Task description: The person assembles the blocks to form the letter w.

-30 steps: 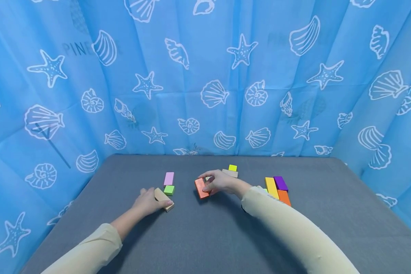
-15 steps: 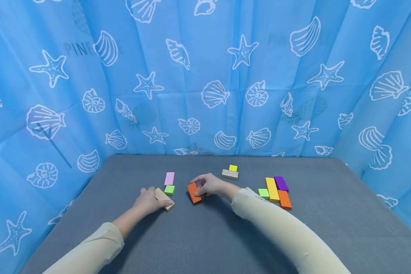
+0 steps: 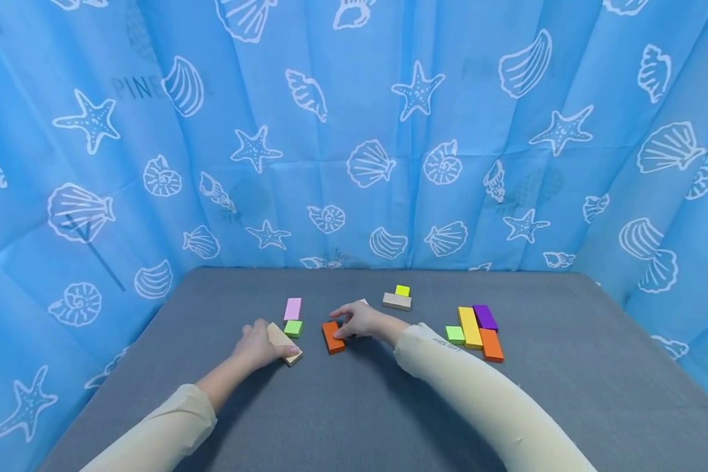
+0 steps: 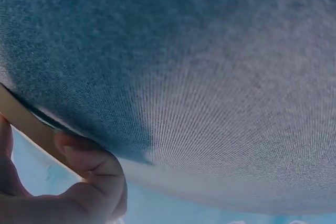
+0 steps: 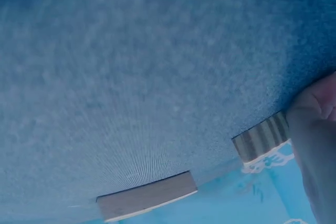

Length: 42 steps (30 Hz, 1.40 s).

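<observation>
At left centre in the head view, my left hand (image 3: 256, 346) holds a plain wooden block (image 3: 283, 344) that lies slantwise on the grey cloth. In the left wrist view its thumb (image 4: 86, 161) presses along that block's edge. To the right, an orange block (image 3: 333, 337) lies flat on the cloth under my right hand (image 3: 360, 320). The right thumb is on the orange block's right side, and the index finger reaches over its far end. A small green block (image 3: 293, 328) and a pink block (image 3: 292, 309) touch end to end just beyond the wooden one.
Behind the right hand sits a striped block (image 5: 261, 137), mostly hidden in the head view. Farther back, a greyish wooden block (image 3: 396, 301) adjoins a yellow cube (image 3: 402, 290). At right cluster light green (image 3: 455, 335), yellow-orange (image 3: 470, 327), purple (image 3: 486, 318) and orange blocks (image 3: 492, 345). A blue curtain (image 3: 354, 131) surrounds the table.
My right hand has moved left and down with the orange block, which was tilted and now lies flat on the cloth. The left hand and its wooden block have stayed put.
</observation>
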Each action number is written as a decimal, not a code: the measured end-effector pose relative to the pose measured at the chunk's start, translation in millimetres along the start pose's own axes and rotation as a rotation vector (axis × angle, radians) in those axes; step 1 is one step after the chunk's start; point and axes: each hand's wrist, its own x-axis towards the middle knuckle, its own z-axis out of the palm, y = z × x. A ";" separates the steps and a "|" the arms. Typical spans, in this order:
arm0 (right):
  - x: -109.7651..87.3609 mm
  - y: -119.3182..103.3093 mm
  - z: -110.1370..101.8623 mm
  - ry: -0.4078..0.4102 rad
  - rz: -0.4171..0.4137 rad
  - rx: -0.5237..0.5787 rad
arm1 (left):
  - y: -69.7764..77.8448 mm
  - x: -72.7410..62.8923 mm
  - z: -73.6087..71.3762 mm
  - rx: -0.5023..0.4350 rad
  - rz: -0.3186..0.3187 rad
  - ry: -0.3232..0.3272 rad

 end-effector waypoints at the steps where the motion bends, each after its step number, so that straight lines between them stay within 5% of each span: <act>1: 0.6 0.5 -0.2 0.001 0.004 0.002 | 0.3 -0.1 0.7 -0.014 -0.001 0.003; 15: 0.8 3.3 -3.4 -0.034 -0.024 0.100 | -1.7 -2.7 0.7 -0.329 -0.026 0.010; 30: 2.5 9.6 -9.8 -0.022 -0.017 0.045 | 18.8 -33.5 4.2 -0.341 0.002 -0.001; 42: 5.1 9.0 -9.3 -0.027 -0.029 -0.016 | 37.6 -49.5 19.1 -0.357 -0.017 -0.073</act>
